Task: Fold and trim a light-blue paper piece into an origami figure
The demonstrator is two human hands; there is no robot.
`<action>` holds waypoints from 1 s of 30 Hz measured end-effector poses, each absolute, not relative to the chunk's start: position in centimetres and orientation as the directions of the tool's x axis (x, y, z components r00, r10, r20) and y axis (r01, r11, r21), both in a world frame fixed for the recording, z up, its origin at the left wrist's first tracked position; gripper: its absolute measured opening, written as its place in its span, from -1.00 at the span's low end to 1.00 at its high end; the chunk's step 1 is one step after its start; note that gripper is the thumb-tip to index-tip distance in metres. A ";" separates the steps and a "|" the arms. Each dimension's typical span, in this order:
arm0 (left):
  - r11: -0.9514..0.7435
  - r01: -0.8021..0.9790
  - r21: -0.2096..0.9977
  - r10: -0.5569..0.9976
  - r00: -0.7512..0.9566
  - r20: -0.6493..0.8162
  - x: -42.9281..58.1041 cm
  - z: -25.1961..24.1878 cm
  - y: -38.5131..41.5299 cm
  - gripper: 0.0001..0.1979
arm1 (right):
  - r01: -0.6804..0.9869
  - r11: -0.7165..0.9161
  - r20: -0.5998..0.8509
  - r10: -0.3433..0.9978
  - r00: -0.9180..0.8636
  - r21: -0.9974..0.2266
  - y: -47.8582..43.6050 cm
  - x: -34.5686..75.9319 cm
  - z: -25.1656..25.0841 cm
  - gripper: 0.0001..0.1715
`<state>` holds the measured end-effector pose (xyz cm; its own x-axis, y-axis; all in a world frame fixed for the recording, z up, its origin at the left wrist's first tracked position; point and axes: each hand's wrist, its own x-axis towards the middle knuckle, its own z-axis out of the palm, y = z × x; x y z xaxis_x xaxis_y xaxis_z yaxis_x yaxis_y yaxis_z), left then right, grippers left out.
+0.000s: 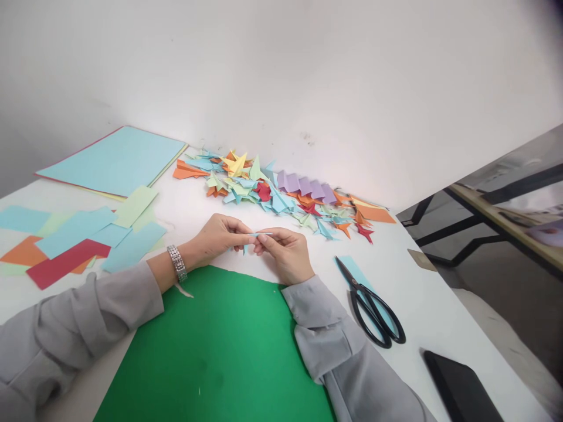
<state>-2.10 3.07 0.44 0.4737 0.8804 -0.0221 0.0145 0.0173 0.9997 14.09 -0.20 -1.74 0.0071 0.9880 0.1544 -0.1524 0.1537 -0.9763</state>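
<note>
Between my two hands is a small folded piece of light blue paper [260, 234], held just beyond the far edge of a green sheet [215, 334]. My left hand [224, 237], with a metal watch at its wrist, pinches the paper's left side between thumb and fingers. On the other side, my right hand [285, 252] grips the paper by its thumb and fingertips. A small blue flap hangs below the fingers. Most of the fold is covered by my fingers, so its exact shape cannot be made out.
Colourful folded paper pieces [281, 202] lie heaped along the wall. Loose paper strips [77, 231] spread at left, before stacked blue sheets [118, 158]. Black-handled scissors [373, 310] rest on a blue strip at right. A dark phone-like object [461, 387] lies near the table's right edge.
</note>
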 end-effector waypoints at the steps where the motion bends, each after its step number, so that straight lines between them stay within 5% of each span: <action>1: 0.021 0.013 1.000 0.881 0.472 -0.024 -2.1 0.4 3.1 -0.87 | -0.154 0.147 0.147 0.989 0.007 -0.977 -0.2 14.1 -1.7 -0.78; 12: 0.019 0.059 0.998 0.912 0.409 -0.041 -2.0 0.1 3.2 -0.84 | -0.257 0.086 0.106 0.992 -0.062 -0.963 -0.3 14.1 -1.7 -0.70; 30: 0.000 0.144 0.990 0.875 0.479 -0.069 -2.1 0.9 3.1 -0.94 | -0.100 -0.062 -0.040 0.977 -0.207 -0.993 0.1 14.9 -1.5 -0.69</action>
